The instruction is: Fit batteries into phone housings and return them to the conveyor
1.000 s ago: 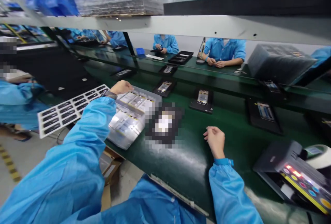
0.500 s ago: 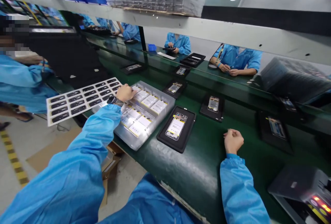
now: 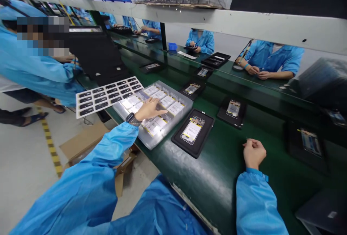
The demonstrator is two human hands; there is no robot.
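Observation:
My left hand (image 3: pixel 150 110) is spread flat over a clear plastic tray (image 3: pixel 162 136) of white phone batteries (image 3: pixel 176 107), nothing visible in its fingers. Whether it touches the batteries I cannot tell. To the right of that tray, a phone frame (image 3: pixel 192 131) with a white battery in it lies in a black holder (image 3: pixel 197 149). My right hand (image 3: pixel 254 153) rests on the green bench (image 3: pixel 217 177), fingers curled in; anything inside them is hidden. A white sheet of black stickers (image 3: pixel 104 97) sits by the tray's left side.
More black holders with phone frames, such as one holder (image 3: pixel 226 114), lie along the bench. A grey box-like device (image 3: pixel 322 209) stands at lower right. Over the bench runs a white shelf (image 3: pixel 189 14). A co-worker (image 3: pixel 40 58) is at the left; others sit opposite.
My left hand has drawn back from the tray's far part toward its middle, and its fingers have spread. The view has turned left. My right hand stays curled on the bench.

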